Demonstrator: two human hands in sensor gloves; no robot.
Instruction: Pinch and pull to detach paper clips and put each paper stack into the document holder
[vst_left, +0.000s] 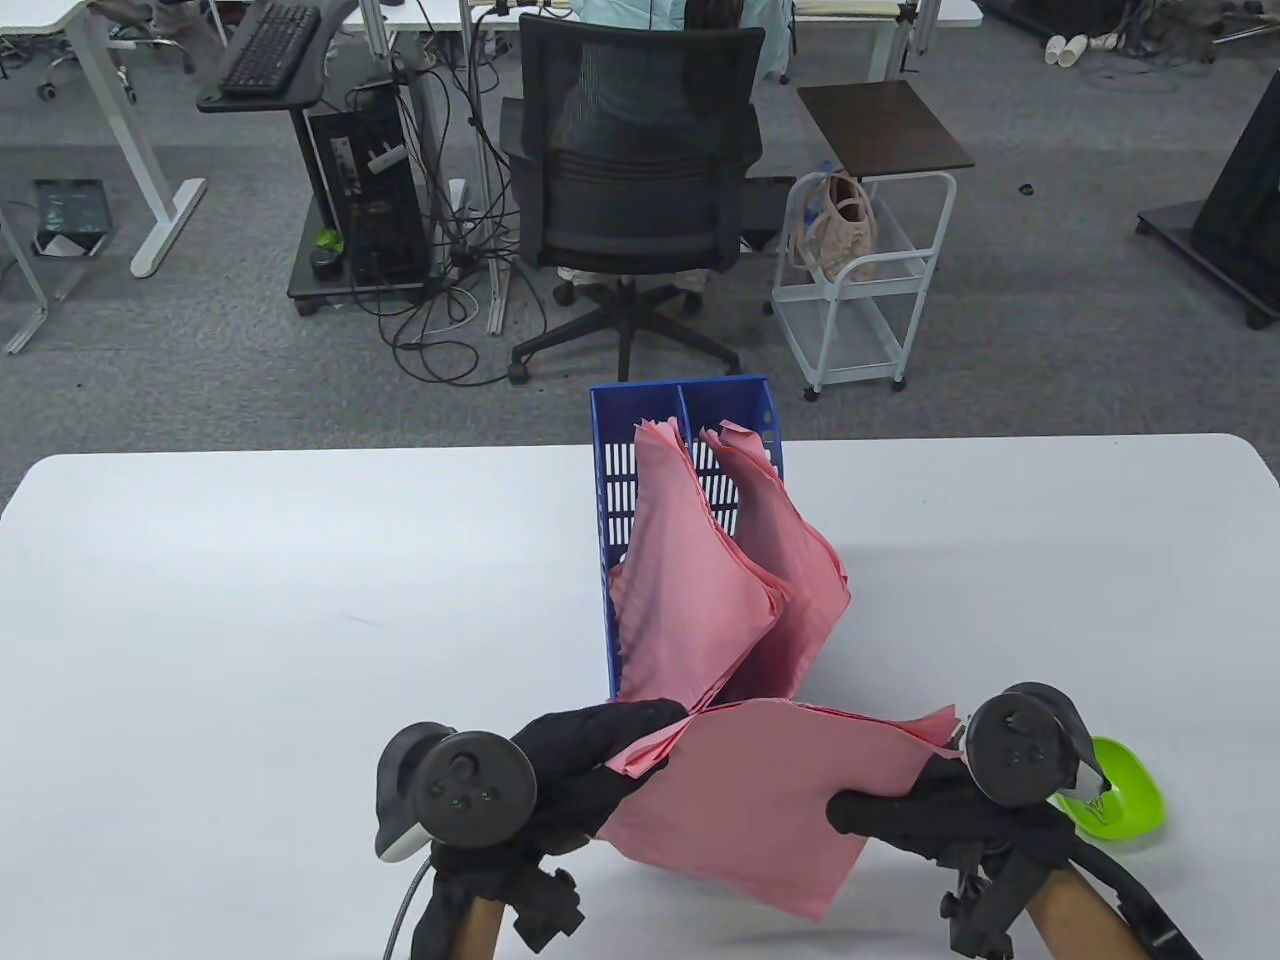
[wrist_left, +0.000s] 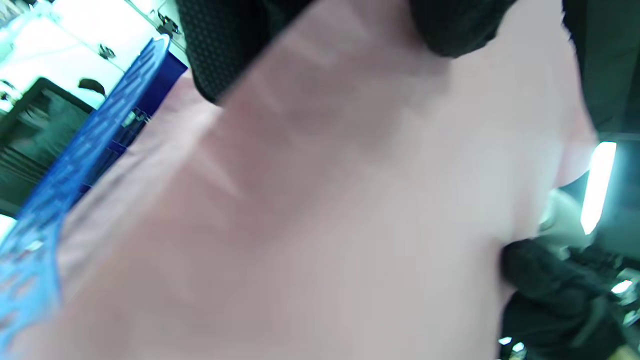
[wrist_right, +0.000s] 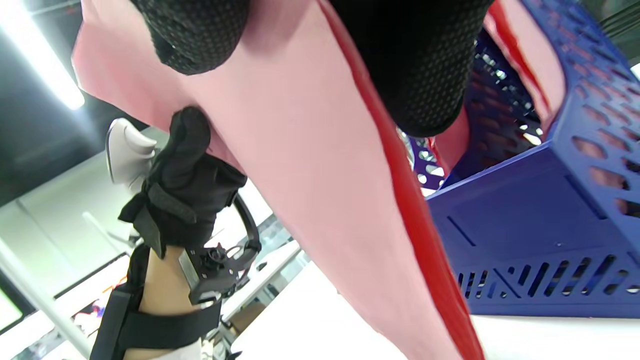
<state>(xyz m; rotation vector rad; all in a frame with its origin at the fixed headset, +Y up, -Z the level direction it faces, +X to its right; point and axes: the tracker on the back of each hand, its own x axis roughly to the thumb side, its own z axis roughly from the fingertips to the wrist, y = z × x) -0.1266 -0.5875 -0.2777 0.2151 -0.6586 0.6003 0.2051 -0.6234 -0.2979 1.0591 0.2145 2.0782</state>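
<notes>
A pink paper stack (vst_left: 760, 800) hangs above the table's front edge between my two hands. My left hand (vst_left: 590, 770) grips its left edge, fingers curled over the top. My right hand (vst_left: 890, 810) pinches its right side. The same pink paper stack (wrist_left: 320, 210) fills the left wrist view and the pink paper stack (wrist_right: 310, 150) runs through the right wrist view, with my fingers (wrist_right: 195, 30) on it. Just behind stands the blue document holder (vst_left: 600, 470) with two pink stacks (vst_left: 690, 590) curling out of its slots. No paper clip shows on the held stack.
A lime green dish (vst_left: 1125, 790) lies on the white table (vst_left: 250, 600) right of my right hand, partly behind its tracker. Beyond the table's far edge are an office chair (vst_left: 630, 190) and a white cart (vst_left: 860, 280).
</notes>
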